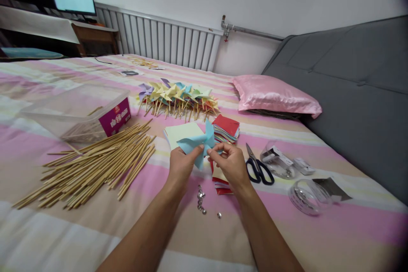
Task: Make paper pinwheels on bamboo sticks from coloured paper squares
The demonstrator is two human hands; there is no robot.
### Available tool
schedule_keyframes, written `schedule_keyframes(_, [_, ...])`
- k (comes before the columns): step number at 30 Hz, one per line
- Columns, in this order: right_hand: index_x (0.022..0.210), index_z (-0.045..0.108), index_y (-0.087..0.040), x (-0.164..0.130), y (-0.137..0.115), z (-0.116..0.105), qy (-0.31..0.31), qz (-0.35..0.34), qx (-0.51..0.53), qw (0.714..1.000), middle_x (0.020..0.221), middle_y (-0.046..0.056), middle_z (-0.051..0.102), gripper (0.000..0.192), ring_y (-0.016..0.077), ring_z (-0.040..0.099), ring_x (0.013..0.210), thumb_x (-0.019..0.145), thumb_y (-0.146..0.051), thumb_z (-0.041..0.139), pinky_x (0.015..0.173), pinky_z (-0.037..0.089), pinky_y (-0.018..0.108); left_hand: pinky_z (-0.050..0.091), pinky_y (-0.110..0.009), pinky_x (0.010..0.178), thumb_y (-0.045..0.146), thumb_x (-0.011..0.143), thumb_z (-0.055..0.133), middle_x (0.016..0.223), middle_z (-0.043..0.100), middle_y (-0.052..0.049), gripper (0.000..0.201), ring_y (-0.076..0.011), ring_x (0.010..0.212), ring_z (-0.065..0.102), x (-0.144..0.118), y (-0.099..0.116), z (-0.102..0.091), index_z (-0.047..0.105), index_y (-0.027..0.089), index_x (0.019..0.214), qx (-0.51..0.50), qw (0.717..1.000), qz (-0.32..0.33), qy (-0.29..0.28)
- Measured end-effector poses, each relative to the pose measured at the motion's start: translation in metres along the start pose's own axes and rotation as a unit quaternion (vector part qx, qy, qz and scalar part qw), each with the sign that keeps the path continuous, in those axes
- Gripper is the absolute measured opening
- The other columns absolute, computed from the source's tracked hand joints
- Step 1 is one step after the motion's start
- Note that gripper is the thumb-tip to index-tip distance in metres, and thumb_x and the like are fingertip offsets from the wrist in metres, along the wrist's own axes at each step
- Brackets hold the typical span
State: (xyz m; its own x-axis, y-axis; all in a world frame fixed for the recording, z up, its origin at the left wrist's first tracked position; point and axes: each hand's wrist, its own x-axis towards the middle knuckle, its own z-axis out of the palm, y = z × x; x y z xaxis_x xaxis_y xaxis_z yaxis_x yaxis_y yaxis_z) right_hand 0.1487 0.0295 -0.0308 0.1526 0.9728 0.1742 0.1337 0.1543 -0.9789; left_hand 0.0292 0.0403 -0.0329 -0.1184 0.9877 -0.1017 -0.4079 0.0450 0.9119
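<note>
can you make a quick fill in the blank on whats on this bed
Both hands, left hand and right hand, hold a ____ paper pinwheel.
The scissors have ____ handles.
The pillow is ____.
The sticks lie to the person's ____.

Missing words: blue; black; pink; left

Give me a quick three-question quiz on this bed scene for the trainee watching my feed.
1. True or false: both the left hand and right hand pinch the blue paper pinwheel.
2. What lies just right of the right hand: A) scissors, B) wooden sticks, C) pink pillow?
3. What small metal items lie on the bedsheet between the forearms?

Key: 1 true. 2 A. 3 pushpins, loose in a small cluster.
</note>
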Motion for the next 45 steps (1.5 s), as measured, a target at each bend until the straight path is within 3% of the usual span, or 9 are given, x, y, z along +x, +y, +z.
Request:
schedule_keyframes(4, [0.083,0.046,-0.021,-0.001,-0.001,0.004,0.036,0.004,0.099,0.994,0.091,0.004,0.066,0.042,0.0143,0.065,0.059,0.059,-0.037,0.077,0.05,0.045,0.023,0.045,-0.023,0.06,0.024,0.053,0.077,0.07,0.069,-0.003,0.026,-0.0132,0.061,0.061,0.001,0.0,0.0,0.069,0.012,0.074,-0.063,0.997,-0.048,-0.002])
schedule_keyframes(8, [0.102,0.047,-0.02,-0.001,-0.002,0.007,0.041,0.055,0.14,0.988,0.082,0.001,0.066,0.056,0.0149,0.066,0.062,0.059,-0.036,0.078,0.055,0.046,0.024,0.047,-0.025,0.065,0.024,0.053,0.078,0.074,0.07,-0.004,0.031,-0.0147,0.065,0.062,-0.001,0.0,0.002,0.068,0.011,0.079,-0.091,0.994,-0.067,-0.011])
schedule_keyframes(13, [0.078,0.063,-0.015,-0.001,0.001,0.008,0.009,0.106,0.169,0.98,0.074,0.004,0.068,0.032,0.0158,0.063,0.063,0.059,-0.038,0.075,0.06,0.046,0.027,0.047,-0.025,0.065,0.026,0.051,0.079,0.075,0.07,-0.006,0.034,-0.0159,0.067,0.062,-0.005,-0.002,0.007,0.068,0.01,0.079,-0.091,0.993,-0.068,-0.02])
schedule_keyframes(19, [0.066,0.065,-0.016,-0.001,-0.002,0.008,0.041,0.114,0.204,0.971,0.062,-0.001,0.064,0.02,0.0116,0.055,0.055,0.057,-0.03,0.075,0.055,0.043,0.024,0.048,-0.027,0.066,0.027,0.05,0.08,0.079,0.07,-0.005,0.033,-0.0161,0.069,0.063,-0.009,-0.005,0.009,0.068,0.012,0.078,-0.087,0.993,-0.072,-0.041])
schedule_keyframes(24, [0.063,0.064,-0.015,0.004,0.0,-0.005,0.039,0.126,0.2,0.971,0.06,-0.001,0.062,0.017,0.0119,0.053,0.054,0.055,-0.027,0.074,0.053,0.043,0.025,0.048,-0.028,0.062,0.031,0.057,0.077,0.074,0.068,-0.004,0.032,-0.0163,0.065,0.061,-0.007,0.0,0.003,0.07,0.014,0.082,-0.011,0.994,-0.064,-0.083])
schedule_keyframes(31, [0.069,0.066,-0.016,0.007,0.004,-0.021,-0.067,0.13,0.129,0.981,0.063,-0.001,0.062,0.015,0.0111,0.052,0.054,0.059,-0.026,0.072,0.053,0.04,0.023,0.04,-0.023,0.054,0.036,0.054,0.077,0.059,0.064,-0.003,0.027,-0.012,0.052,0.053,-0.007,0.01,0.0,0.07,0.012,0.066,0.07,0.99,-0.056,-0.112])
schedule_keyframes(39, [0.071,0.067,-0.014,0.005,-0.002,-0.025,-0.164,0.113,0.1,0.975,0.065,0.001,0.059,0.014,0.0105,0.047,0.058,0.061,-0.023,0.068,0.054,0.038,0.022,0.027,-0.02,0.044,0.029,0.051,0.071,0.045,0.05,0.003,0.021,-0.007,0.041,0.04,-0.007,0.009,-0.002,0.057,0.013,0.052,0.136,0.978,-0.095,-0.126])
schedule_keyframes(45, [0.076,0.067,-0.014,0.005,-0.003,-0.026,-0.186,0.102,0.094,0.973,0.068,0.001,0.059,0.017,0.0107,0.048,0.059,0.062,-0.024,0.068,0.054,0.037,0.023,0.028,-0.019,0.044,0.029,0.052,0.07,0.047,0.051,0.003,0.022,-0.0067,0.042,0.04,-0.006,0.011,-0.004,0.057,0.013,0.056,0.138,0.971,-0.113,-0.159])
